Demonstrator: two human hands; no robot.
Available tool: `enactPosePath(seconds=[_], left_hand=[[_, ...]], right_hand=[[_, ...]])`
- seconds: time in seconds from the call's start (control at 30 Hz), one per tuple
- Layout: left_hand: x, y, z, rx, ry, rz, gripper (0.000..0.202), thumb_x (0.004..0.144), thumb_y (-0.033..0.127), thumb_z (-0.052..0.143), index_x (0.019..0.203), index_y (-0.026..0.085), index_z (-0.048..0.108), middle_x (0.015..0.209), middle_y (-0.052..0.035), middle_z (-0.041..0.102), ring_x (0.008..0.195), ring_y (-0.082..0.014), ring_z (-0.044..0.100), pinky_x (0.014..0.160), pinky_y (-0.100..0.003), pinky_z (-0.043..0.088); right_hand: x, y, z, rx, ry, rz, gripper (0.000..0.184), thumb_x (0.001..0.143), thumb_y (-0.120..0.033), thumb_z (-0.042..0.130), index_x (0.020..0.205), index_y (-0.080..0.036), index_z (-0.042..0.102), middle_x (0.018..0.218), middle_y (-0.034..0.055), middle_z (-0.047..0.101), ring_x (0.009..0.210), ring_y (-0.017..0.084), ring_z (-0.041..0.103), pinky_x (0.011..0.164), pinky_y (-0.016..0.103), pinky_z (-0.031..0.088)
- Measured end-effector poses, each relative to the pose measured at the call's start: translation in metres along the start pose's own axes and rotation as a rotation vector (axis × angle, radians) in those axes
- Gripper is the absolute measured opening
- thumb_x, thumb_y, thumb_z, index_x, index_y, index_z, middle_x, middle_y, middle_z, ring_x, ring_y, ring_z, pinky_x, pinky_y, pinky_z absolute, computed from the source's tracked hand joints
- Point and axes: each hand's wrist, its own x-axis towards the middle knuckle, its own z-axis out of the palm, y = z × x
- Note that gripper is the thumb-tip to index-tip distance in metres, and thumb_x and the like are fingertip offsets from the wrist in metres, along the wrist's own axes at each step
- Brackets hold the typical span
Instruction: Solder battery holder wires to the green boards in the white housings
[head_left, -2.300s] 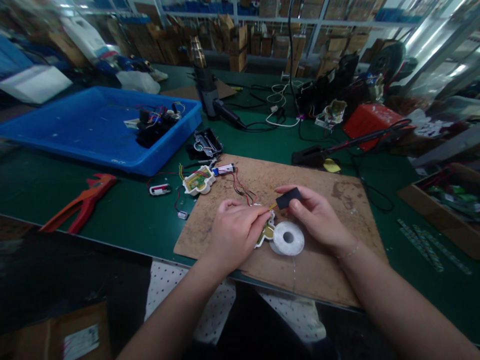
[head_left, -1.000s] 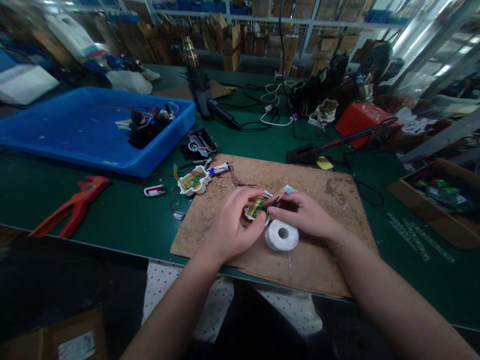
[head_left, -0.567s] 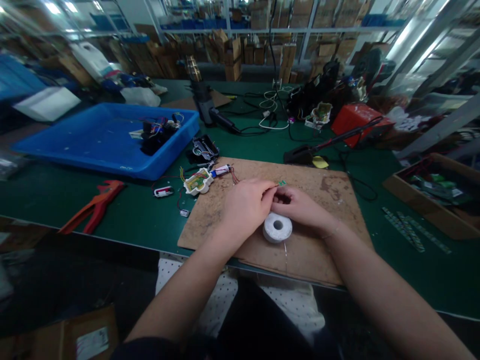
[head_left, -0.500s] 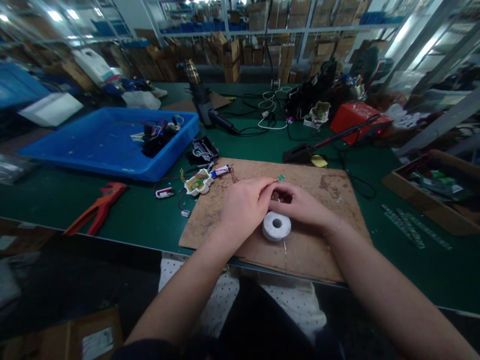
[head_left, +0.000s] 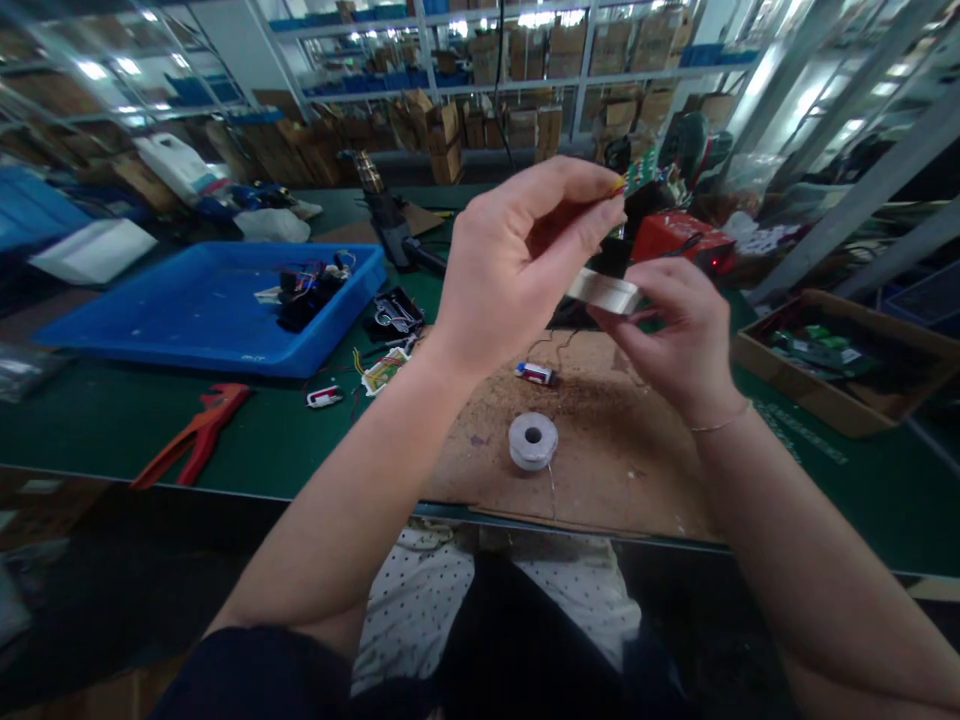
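My left hand (head_left: pixel 510 260) is raised above the work board, its thumb and forefinger pinched on the coloured wires of a small green circuit board (head_left: pixel 640 174). Lower and to the right, my right hand (head_left: pixel 679 325) grips a pale, shiny, band-shaped part (head_left: pixel 604 292) whose exact kind I cannot make out. The two held things are close together. Below them, a small blue-and-white cylindrical part (head_left: pixel 535 373) with thin wires lies on the brown work board (head_left: pixel 615 470). A spool of solder wire (head_left: pixel 533 440) rests nearer to me, its loose end trailing toward the front edge.
A blue tray (head_left: pixel 187 350) with wired parts stands left, behind red-handled pliers (head_left: pixel 196 432). A heat gun (head_left: pixel 386 220) stands at the back. To the right are a red box-shaped device (head_left: pixel 667 238) and a cardboard box (head_left: pixel 847 405) with green boards.
Both hands have risen away from the work board, carrying the circuit board and the pale part upward. The blue-and-white part now lies farther right. My view has shifted slightly.
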Motion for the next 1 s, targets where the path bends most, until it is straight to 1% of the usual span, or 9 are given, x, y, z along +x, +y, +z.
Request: enactPosePath(seconds=[0.1,0.17,0.23,0.33,0.47,0.6,0.73,0.93,1.0], left_hand=[[-0.014,-0.012,0.012,-0.135,-0.031,-0.003,0.031,0.109,0.038,0.044,0.120,0.024,0.070,0.116,0.0018,0.075,0.114,-0.0195,0.077,0.091,-0.037,0.063],[-0.034,-0.027,0.020,-0.247,-0.087,-0.033,0.018,0.104,0.029,0.059,0.114,0.022,0.071,0.112,-0.0012,0.079,0.103,-0.0167,0.078,0.088,-0.031,0.065],[-0.058,-0.041,0.024,-0.291,-0.195,-0.095,0.017,0.103,0.026,0.061,0.113,0.019,0.073,0.109,-0.0049,0.080,0.095,-0.0153,0.078,0.082,-0.027,0.065],[-0.095,-0.056,0.019,-0.268,-0.344,-0.131,0.021,0.103,0.024,0.059,0.115,0.019,0.074,0.113,-0.0066,0.081,0.099,-0.0160,0.078,0.085,-0.028,0.065],[-0.128,-0.065,0.004,-0.254,-0.427,-0.090,0.026,0.097,0.015,0.062,0.117,0.023,0.076,0.120,-0.0039,0.081,0.111,-0.0175,0.077,0.100,-0.035,0.062],[-0.141,-0.064,-0.005,-0.237,-0.477,-0.037,0.035,0.094,0.011,0.060,0.121,0.028,0.076,0.128,-0.0024,0.079,0.119,-0.0187,0.074,0.108,-0.042,0.059],[-0.144,-0.057,-0.008,-0.189,-0.519,0.017,0.035,0.096,0.016,0.060,0.126,0.029,0.073,0.137,-0.0036,0.074,0.129,-0.0203,0.069,0.115,-0.048,0.053],[-0.150,-0.047,-0.017,-0.074,-0.589,0.047,0.035,0.100,0.023,0.058,0.133,0.026,0.068,0.146,-0.0022,0.068,0.141,-0.0189,0.060,0.122,-0.042,0.043],[-0.154,-0.046,-0.019,-0.034,-0.608,0.069,0.036,0.101,0.031,0.059,0.136,0.027,0.066,0.150,-0.0023,0.066,0.145,-0.0202,0.056,0.124,-0.043,0.039]], right_hand=[[-0.019,0.007,-0.010,-0.094,0.028,-0.011,0.029,0.089,-0.025,0.072,0.117,-0.026,0.078,0.114,0.0091,0.068,0.095,0.021,0.066,0.077,0.039,0.061],[-0.041,0.009,-0.010,-0.172,-0.031,-0.029,0.034,0.089,-0.017,0.068,0.120,-0.029,0.078,0.118,0.0091,0.069,0.104,0.023,0.068,0.087,0.044,0.062],[-0.068,0.007,-0.007,-0.240,-0.123,-0.025,0.043,0.090,-0.013,0.064,0.127,-0.031,0.075,0.124,0.0089,0.068,0.107,0.024,0.068,0.092,0.045,0.062],[-0.109,-0.007,-0.004,-0.273,-0.261,0.050,0.049,0.092,-0.012,0.059,0.136,-0.032,0.069,0.130,0.0099,0.066,0.107,0.024,0.069,0.092,0.045,0.063],[-0.144,-0.030,-0.003,-0.227,-0.376,0.140,0.048,0.095,-0.017,0.058,0.142,-0.026,0.064,0.131,0.0143,0.063,0.117,0.027,0.067,0.102,0.050,0.060],[-0.155,-0.044,-0.005,-0.238,-0.422,0.157,0.047,0.096,-0.028,0.064,0.143,-0.027,0.062,0.130,0.0148,0.062,0.119,0.030,0.064,0.102,0.053,0.059],[-0.156,-0.045,-0.006,-0.285,-0.420,0.172,0.047,0.095,-0.039,0.069,0.140,-0.026,0.065,0.126,0.0148,0.064,0.115,0.031,0.065,0.100,0.054,0.058],[-0.161,-0.042,0.004,-0.360,-0.308,0.141,0.039,0.096,-0.038,0.068,0.131,-0.022,0.069,0.116,0.0140,0.065,0.104,0.029,0.067,0.091,0.047,0.058],[-0.165,-0.044,0.006,-0.375,-0.301,0.126,0.039,0.096,-0.039,0.068,0.130,-0.022,0.070,0.111,0.0134,0.067,0.100,0.029,0.067,0.088,0.045,0.058]])
